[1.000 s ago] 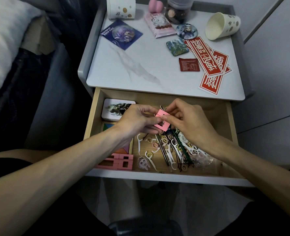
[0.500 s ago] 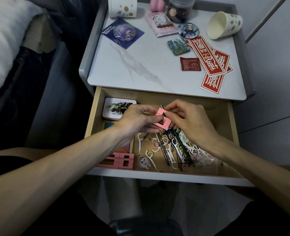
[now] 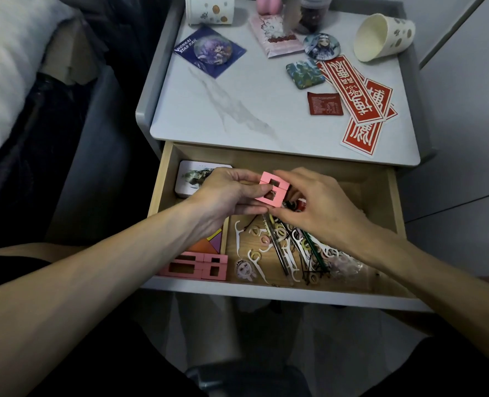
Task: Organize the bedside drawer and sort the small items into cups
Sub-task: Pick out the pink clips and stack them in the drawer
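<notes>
**Q:** What do the two hands hold?

**A:** The left hand [image 3: 226, 196] and the right hand [image 3: 315, 207] meet over the far middle of the open drawer [image 3: 163, 179]. Both pinch one pink block piece [image 3: 272, 190], which looks like two hollow squares joined edge to edge. The left hand's thumb and fingers clamp its left side, and the right hand's fingertips close on its right side. The piece is held above the drawer's contents.

**Q:** What lies in the drawer?

**A:** In the near left corner, more pink hollow blocks [image 3: 197, 266] lie packed together against the front wall. Just beyond them sits a coloured tangram [image 3: 209, 245], partly hidden by the left wrist. A white card box [image 3: 191, 176] occupies the far left corner. The middle and right hold a loose tangle of white floss picks [image 3: 266, 245], small rings, a dark pen [image 3: 277, 247] and a crumpled clear bag [image 3: 346, 267].

**Q:** And the cups?

**A:** Both are on the desk [image 3: 237, 110] above the drawer. The upright cup [image 3: 210, 8] stands at the far left edge. The tipped cup [image 3: 381, 37] lies on its side at the far right, mouth facing left. Between them lie a blue card [image 3: 209, 51] bearing a round badge, a pink packet [image 3: 275, 38], a second round badge [image 3: 321, 46] and a square badge [image 3: 305, 73]. Overlapping red stickers [image 3: 358, 96] lie toward the right edge. A bed [image 3: 5, 67] lies at the left.
</notes>
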